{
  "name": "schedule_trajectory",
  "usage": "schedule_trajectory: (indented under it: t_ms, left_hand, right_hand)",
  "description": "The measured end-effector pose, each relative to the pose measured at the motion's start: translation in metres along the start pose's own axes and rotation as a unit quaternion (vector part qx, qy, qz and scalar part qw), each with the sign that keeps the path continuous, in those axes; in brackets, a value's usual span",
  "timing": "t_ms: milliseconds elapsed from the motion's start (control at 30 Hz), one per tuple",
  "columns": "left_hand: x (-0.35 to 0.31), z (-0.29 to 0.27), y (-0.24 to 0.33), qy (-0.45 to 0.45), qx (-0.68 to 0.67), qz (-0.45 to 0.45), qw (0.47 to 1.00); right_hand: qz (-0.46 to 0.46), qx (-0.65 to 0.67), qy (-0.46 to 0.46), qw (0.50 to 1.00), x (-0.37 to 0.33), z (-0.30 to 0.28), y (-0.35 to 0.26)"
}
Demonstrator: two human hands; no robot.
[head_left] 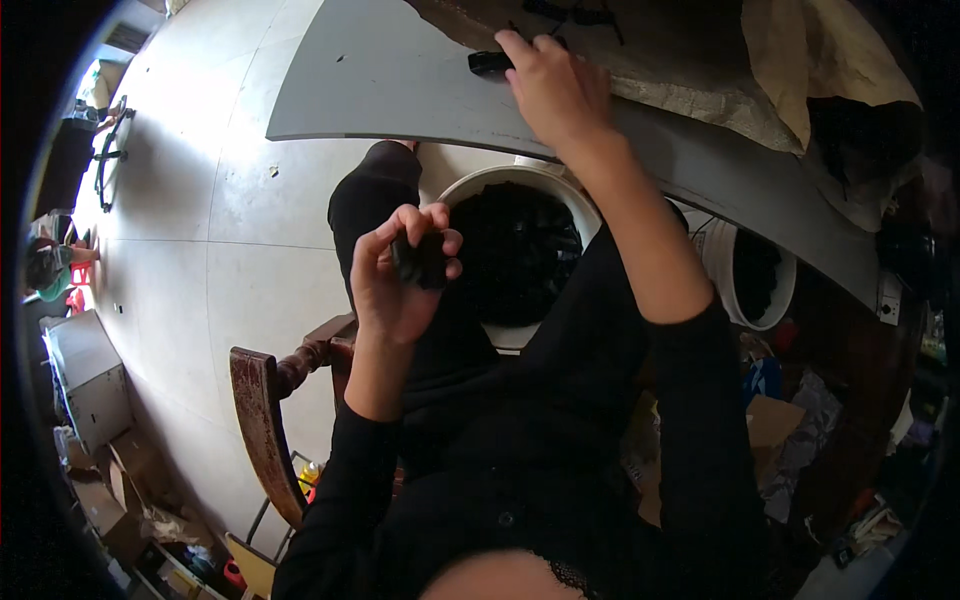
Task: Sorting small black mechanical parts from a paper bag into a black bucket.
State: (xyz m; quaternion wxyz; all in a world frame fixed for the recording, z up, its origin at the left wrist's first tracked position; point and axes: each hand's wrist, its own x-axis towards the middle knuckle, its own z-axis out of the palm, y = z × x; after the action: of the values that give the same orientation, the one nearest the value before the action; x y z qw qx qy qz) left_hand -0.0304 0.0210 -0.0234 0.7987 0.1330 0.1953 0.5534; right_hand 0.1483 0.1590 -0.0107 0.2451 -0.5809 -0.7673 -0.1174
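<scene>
My left hand [383,285] is raised beside the bucket's left rim, its fingers curled around small black pieces [422,262] whose kind I cannot make out. At the grey tabletop [390,90], my right hand [560,92] has its thumb and fingers around another small black piece [489,64] near the edge of a brown sheet. Between my knees stands a white bucket [462,183] filled with shiny black pieces [515,250]. What lies under my right palm is hidden.
Crumpled brown sheeting [690,100] covers the table's right part, with thin black strips [575,14] on it. A second white bucket [722,275] holding black material sits at right. A wooden chair arm [255,410] and cardboard boxes [105,500] are at left.
</scene>
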Motion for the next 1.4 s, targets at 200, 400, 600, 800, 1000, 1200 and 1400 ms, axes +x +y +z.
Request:
schedule_trajectory:
  t_ms: [200, 400, 600, 800, 1000, 1200, 1400]
  left_hand:
    - [-0.001, -0.013, 0.0, -0.005, 0.194, 0.077, 0.978]
    - [0.007, 0.021, 0.017, -0.134, 0.636, 0.314, 0.693]
    - [-0.005, 0.033, 0.001, -0.088, 0.631, 0.233, 0.734]
    - [-0.013, 0.038, -0.02, -0.044, 0.587, 0.217, 0.779]
    - [-0.014, 0.041, -0.03, -0.031, 0.568, 0.21, 0.795]
    - [-0.013, 0.037, -0.035, -0.023, 0.607, 0.233, 0.76]
    - [-0.011, 0.037, -0.033, -0.011, 0.575, 0.231, 0.785]
  right_hand:
    - [-0.088, 0.137, 0.131, 0.978, -0.001, -0.037, -0.004]
    - [0.058, 0.676, -0.327, 0.657, -0.072, -0.076, -0.023]
    - [0.246, 0.731, -0.143, 0.62, -0.113, -0.078, -0.06]
    - [0.247, 0.599, 0.027, 0.761, -0.119, -0.069, -0.077]
    - [0.276, 0.545, 0.049, 0.79, -0.124, -0.072, -0.08]
    - [0.243, 0.499, 0.065, 0.829, -0.125, -0.066, -0.076]
    - [0.231, 0.485, 0.07, 0.841, -0.128, -0.067, -0.083]
